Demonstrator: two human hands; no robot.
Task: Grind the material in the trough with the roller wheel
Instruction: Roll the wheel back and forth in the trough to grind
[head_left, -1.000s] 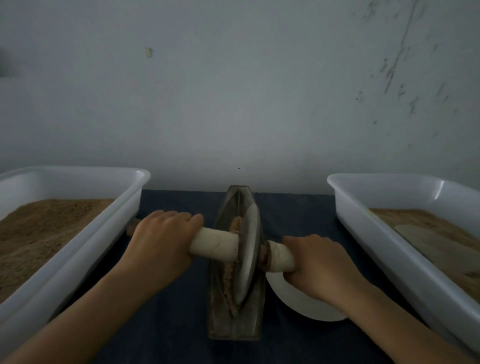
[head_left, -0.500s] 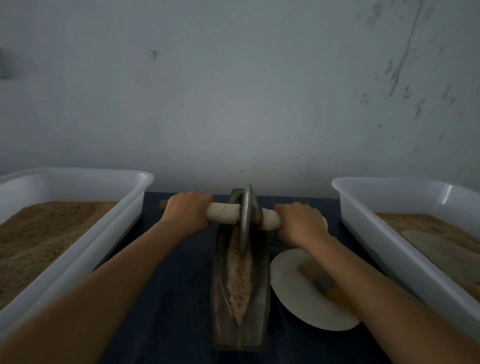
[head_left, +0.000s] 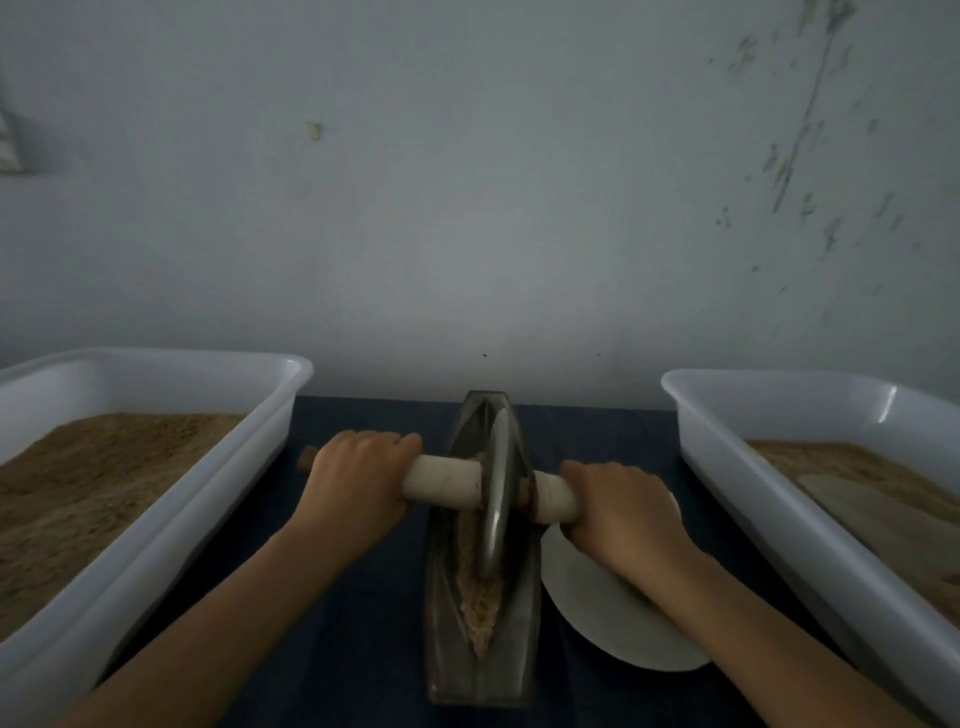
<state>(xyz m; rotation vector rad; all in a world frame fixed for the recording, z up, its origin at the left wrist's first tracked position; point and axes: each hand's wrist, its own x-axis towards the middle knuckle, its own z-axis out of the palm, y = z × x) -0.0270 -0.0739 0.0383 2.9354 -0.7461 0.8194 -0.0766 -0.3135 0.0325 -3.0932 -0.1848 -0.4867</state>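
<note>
Looking down from the head camera, I see a pale, scuffed wall (head_left: 519, 208) filling the upper half, and below it the counter (head_left: 363, 649) under a dark blue cloth. Two big white tubs flank the work: the left tub (head_left: 171, 519) holds brown granular stuff heaped close to its rim, and the right tub (head_left: 779, 514) holds a shallower brown layer with a pale flat piece lying on it. Between them, pointing straight away from me, stands the long metal trough (head_left: 480, 670), boat-shaped and narrow, with tan crumbly material (head_left: 480, 608) lying in its groove toward the near end. A white plate (head_left: 597, 618) lies just beside the trough on its right, partly under my right forearm. The roller wheel (head_left: 496, 493) stands upright on edge in the groove, about midway along the trough, its lower rim down in the material. Its pale wooden handle (head_left: 447, 480) runs crosswise through the hub, sticking out to both sides. My left hand (head_left: 358, 488) has a clenched grip round the left stretch of the handle, fingers wrapped over the top, a short way out from the disc with bare handle between. My right hand (head_left: 623, 506) grasps the right stretch likewise, a little closer to the hub. So the wheel sits between my two fists, slightly nearer the right one.
</note>
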